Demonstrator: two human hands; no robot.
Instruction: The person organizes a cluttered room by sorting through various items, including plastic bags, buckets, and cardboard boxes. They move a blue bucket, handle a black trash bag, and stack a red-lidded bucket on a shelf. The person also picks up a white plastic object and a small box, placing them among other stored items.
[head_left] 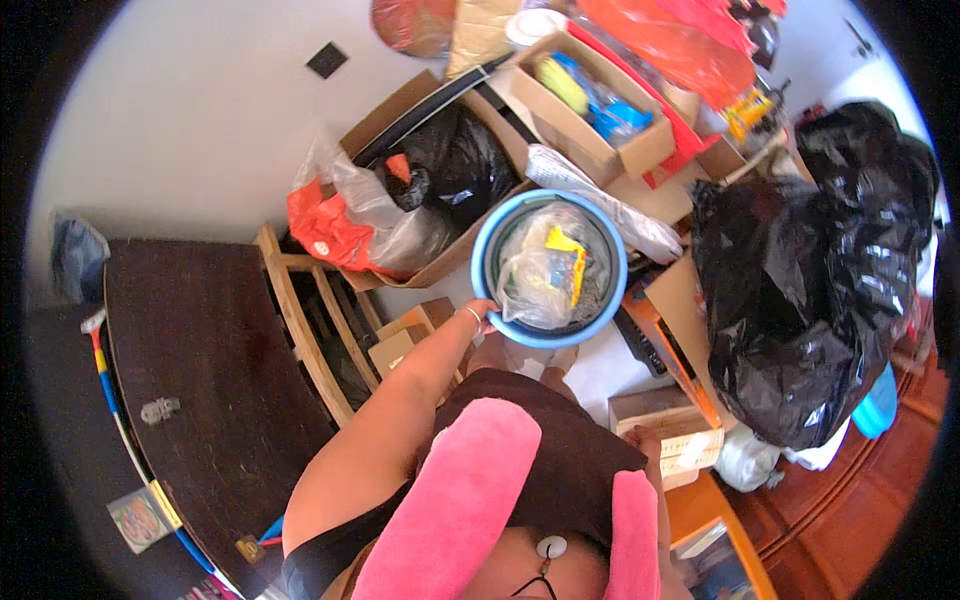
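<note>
My left hand [480, 316] is closed on the near left rim of a round blue bucket [487, 222]. A bracelet circles that wrist. Inside the bucket sits a crumpled clear plastic bag [530, 270] with a yellow printed packet [570, 262] showing in it. Down to the right, my right hand [645, 440] is beside a small cardboard box [690, 445]. Its fingers are mostly hidden, so whether it touches or grips the box does not show.
Behind the bucket, a large carton [440, 270] holds black and clear bags. Beyond stands an open cardboard box [595, 150] with blue items. Big black plastic bags [790, 300] fill the right side. A wooden frame [300, 320] leans by a dark panel [200, 350] at left.
</note>
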